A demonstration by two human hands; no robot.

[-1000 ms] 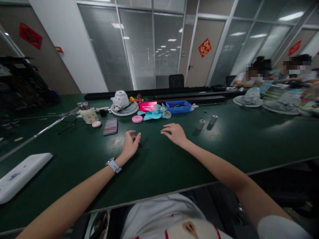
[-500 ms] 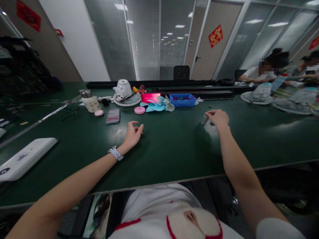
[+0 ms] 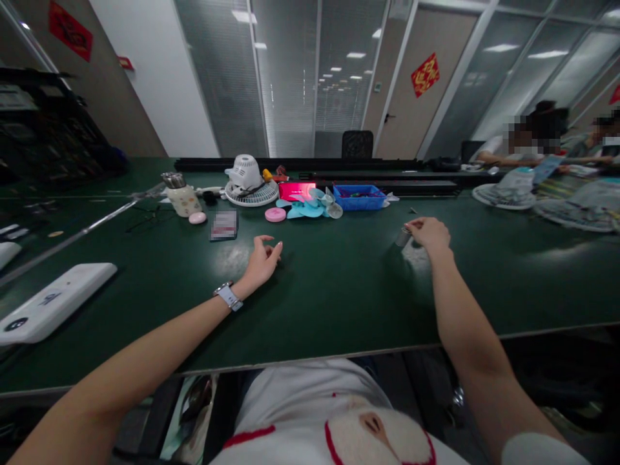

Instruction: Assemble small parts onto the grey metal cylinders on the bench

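Observation:
My right hand [image 3: 431, 234] pinches a small grey, cylinder-like piece [image 3: 402, 237] between thumb and fingertips, at or just above the green table [image 3: 334, 290]. Its exact kind is too small to make out. To the left, my left hand [image 3: 263, 261] rests by the table with curled, parted fingers and nothing in it. Beyond that hand lie a pink round tin [image 3: 275, 214] and light blue fan blades [image 3: 307, 208]. A blue tray [image 3: 361, 205] with small items in it stands farther back, between the two hands.
A white fan body with its grille [image 3: 247, 192] sits at the back left, near a patterned bottle [image 3: 184, 200]. At the left lies a white flat device [image 3: 58, 303]. A person [image 3: 508, 155] sits at the far right behind more fan parts [image 3: 508, 188].
The view has shifted slightly. My right hand keeps its pinch on the small grey piece, which looks a little lower and more upright. My left hand holds almost the same pose.

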